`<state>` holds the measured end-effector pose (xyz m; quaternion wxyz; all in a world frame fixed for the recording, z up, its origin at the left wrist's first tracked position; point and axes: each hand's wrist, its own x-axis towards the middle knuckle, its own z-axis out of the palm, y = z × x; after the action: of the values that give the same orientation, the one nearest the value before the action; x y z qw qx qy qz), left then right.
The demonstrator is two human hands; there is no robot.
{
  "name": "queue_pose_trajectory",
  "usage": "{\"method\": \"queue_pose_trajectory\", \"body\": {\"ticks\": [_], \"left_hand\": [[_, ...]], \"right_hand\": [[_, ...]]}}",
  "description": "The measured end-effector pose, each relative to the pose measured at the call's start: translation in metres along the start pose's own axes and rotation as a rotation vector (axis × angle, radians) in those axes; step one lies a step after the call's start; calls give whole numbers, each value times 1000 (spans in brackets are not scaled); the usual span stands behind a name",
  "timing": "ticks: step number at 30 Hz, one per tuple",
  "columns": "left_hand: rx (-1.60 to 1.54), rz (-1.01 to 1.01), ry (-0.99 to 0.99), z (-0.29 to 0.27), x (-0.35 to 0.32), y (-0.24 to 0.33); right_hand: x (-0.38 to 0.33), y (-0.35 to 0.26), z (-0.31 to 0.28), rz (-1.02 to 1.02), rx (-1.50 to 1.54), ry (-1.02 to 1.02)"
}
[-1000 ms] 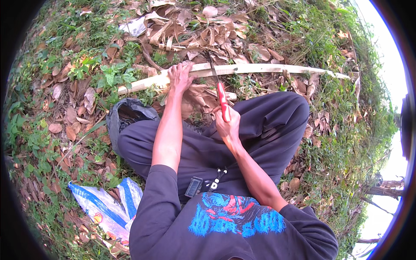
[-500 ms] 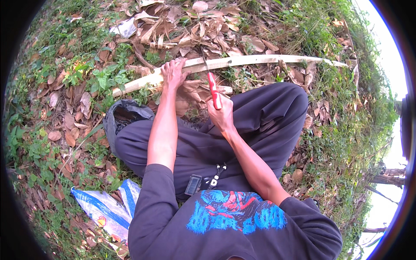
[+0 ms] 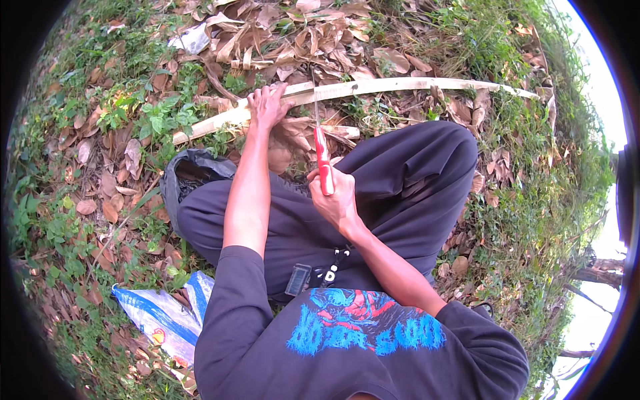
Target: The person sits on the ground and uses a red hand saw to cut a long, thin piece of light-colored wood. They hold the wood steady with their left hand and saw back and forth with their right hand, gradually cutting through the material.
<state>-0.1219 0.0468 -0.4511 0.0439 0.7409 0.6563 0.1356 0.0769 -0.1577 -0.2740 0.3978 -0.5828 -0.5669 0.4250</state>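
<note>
Across the frame's upper middle, we grasp the wood strip point(image 3: 400, 84) beneath our left hand point(image 3: 267, 109), fingers curled over it left of the saw point(image 3: 321, 148), whose red handle our right hand point(image 3: 339, 203) clenches.

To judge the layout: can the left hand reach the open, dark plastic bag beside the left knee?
Probably yes: the bag lies nearby, nothing visibly between, but the left hand holds the long, pale wooden strip.

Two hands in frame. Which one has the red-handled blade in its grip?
The right hand, closed around the red handle. The left hand instead rests on the pale wooden strip, left of where the blade crosses it.
</note>
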Motion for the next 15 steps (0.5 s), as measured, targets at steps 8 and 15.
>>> {"method": "queue_pose_trajectory", "body": {"ticks": [8,15], "left_hand": [[38,-6,112,-11,-6,15],[46,-15,162,8,-4,9]], "right_hand": [[-10,14,-27,125,-54,-38],[-1,43,-28,112,223,-31]]}}
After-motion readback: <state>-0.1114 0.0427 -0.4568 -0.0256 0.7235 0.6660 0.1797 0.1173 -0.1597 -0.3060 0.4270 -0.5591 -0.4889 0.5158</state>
